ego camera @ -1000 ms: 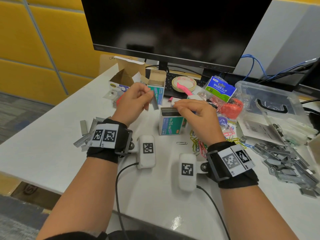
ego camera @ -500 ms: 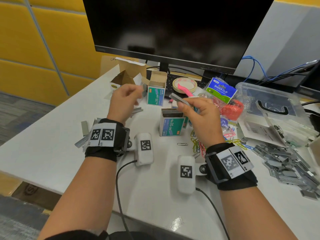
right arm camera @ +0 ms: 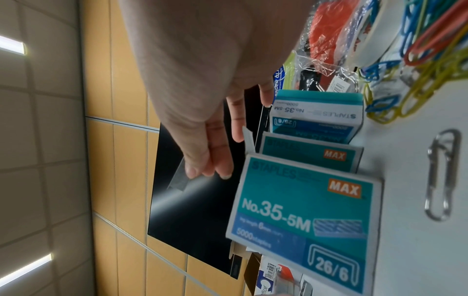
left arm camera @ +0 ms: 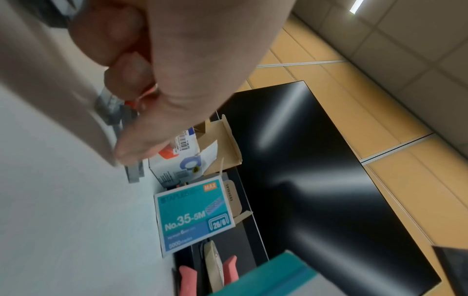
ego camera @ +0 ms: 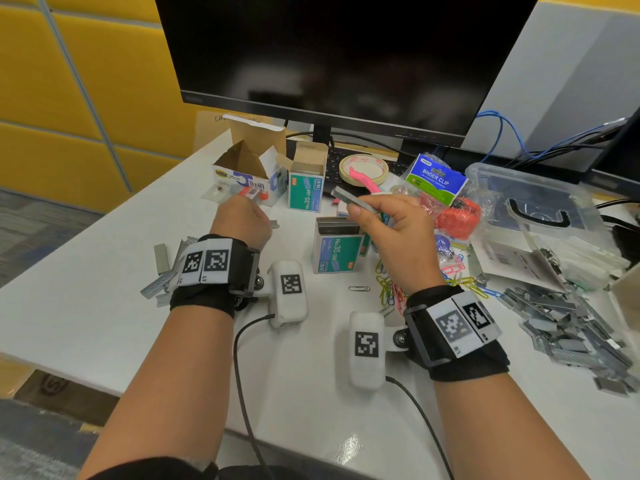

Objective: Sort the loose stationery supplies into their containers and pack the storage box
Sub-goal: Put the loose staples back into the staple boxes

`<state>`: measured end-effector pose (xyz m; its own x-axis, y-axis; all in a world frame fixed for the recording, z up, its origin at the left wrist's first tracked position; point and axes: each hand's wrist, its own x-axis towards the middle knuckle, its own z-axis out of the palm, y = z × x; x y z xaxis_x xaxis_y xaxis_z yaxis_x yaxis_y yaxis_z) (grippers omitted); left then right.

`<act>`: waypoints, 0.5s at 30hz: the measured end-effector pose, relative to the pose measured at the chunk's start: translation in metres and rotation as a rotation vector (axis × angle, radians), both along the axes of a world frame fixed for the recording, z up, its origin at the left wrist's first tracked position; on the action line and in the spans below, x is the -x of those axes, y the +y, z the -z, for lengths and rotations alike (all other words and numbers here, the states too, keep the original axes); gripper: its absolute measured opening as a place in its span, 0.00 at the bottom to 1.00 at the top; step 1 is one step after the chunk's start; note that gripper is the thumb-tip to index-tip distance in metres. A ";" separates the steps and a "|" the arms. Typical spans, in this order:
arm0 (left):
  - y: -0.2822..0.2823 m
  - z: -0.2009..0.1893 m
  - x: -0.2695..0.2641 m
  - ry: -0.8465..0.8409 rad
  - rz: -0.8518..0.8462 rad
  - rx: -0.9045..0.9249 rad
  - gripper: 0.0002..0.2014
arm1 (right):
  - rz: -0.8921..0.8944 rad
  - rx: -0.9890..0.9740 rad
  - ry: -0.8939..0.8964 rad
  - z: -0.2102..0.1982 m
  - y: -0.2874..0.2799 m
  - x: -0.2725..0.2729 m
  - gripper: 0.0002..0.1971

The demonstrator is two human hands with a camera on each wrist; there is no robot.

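Note:
My right hand [ego camera: 367,209] pinches a grey staple strip [ego camera: 348,199] between thumb and fingers, raised above the open teal staple box [ego camera: 334,249] that stands packed with strips. The right wrist view shows the same strip [right arm camera: 180,179] at my fingertips [right arm camera: 192,170], beside that box [right arm camera: 303,220]. My left hand [ego camera: 242,218] is low on the table, left of the box, its fingers curled. In the left wrist view it [left arm camera: 131,112] grips grey staple strips [left arm camera: 111,104]; another short strip [left arm camera: 134,172] lies on the table under the thumb.
A second teal staple box [ego camera: 306,194] and an open cardboard carton [ego camera: 246,166] stand behind my left hand. Tape roll [ego camera: 363,168], binder clip bag [ego camera: 436,178], coloured paper clips [ego camera: 391,289], clear storage box [ego camera: 519,202] and a staple pile [ego camera: 571,323] lie right. Monitor [ego camera: 329,57] behind.
My right hand has lifted off the open staple box with a strip pinched in it. My left hand has dropped from chest height to the table surface.

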<state>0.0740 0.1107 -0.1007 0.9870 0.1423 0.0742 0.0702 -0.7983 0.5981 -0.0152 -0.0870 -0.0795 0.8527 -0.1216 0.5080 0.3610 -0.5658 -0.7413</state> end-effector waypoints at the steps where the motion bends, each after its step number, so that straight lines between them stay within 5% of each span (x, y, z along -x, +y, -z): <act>1: 0.000 0.001 -0.001 0.022 -0.004 -0.008 0.10 | -0.004 -0.008 0.003 0.000 0.000 0.000 0.08; 10: -0.001 -0.001 -0.001 0.128 0.037 -0.066 0.17 | -0.010 -0.011 0.015 -0.001 0.000 0.001 0.09; 15: -0.003 -0.009 0.009 -0.099 0.110 0.067 0.08 | -0.002 -0.027 0.023 0.001 0.000 -0.001 0.12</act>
